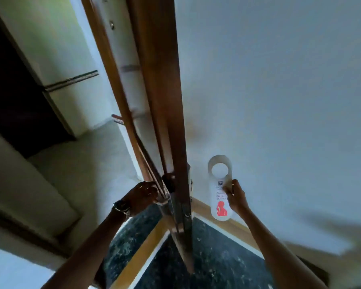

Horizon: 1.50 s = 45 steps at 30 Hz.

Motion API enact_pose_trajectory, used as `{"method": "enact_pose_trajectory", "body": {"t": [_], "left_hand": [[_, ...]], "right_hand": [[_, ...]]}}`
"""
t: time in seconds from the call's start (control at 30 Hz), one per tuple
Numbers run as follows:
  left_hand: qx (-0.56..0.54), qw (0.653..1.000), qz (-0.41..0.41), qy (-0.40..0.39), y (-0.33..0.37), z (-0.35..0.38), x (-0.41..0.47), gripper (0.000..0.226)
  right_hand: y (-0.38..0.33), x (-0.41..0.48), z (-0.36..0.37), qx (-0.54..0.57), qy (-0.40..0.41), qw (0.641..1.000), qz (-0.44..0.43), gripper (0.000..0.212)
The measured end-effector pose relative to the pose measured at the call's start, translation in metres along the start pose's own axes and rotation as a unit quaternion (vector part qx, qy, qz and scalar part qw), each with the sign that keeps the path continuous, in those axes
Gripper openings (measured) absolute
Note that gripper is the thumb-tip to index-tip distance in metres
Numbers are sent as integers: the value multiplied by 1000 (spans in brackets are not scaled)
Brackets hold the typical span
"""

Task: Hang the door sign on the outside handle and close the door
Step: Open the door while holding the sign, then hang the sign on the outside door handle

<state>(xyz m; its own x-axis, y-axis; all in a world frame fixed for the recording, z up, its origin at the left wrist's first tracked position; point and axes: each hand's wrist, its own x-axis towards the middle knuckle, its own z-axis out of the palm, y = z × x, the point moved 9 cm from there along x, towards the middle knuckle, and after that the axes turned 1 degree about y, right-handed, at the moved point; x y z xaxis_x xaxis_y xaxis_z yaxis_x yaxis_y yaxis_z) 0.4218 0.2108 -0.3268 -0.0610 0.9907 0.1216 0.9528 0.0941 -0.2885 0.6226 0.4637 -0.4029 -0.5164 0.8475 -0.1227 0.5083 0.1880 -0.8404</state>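
A person's right hand [236, 199] pinches a door sign [219, 188] at mid-length, just beside the door [158, 101] edge, while the left hand [141, 197] grips that edge near the latch. The thin card looks light and bendable, best held below its hanging hole.

The door [154, 80] is seen edge-on, brown and partly open. The left hand [141, 197] is wrapped around something at the door's edge, near the dark handle [168, 182]; what is gripped cannot be told. A watch [121, 207] is worn on that wrist. The sign [218, 197] is held upright in the right hand [236, 198], pinched at its side by the fingers [227, 189]. A round hole is seen at its top and a red figure at its bottom. The sign is held beside a pale wall [279, 90]. A dark floor [217, 257] is seen below.
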Motion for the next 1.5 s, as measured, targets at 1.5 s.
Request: {"method": "enact_pose_trajectory", "body": {"t": [1.5], "left_hand": [[-664, 678, -314, -21, -38, 172, 270, 24]], "right_hand": [[-38, 103, 129, -204, 120, 970, 59, 18]]}}
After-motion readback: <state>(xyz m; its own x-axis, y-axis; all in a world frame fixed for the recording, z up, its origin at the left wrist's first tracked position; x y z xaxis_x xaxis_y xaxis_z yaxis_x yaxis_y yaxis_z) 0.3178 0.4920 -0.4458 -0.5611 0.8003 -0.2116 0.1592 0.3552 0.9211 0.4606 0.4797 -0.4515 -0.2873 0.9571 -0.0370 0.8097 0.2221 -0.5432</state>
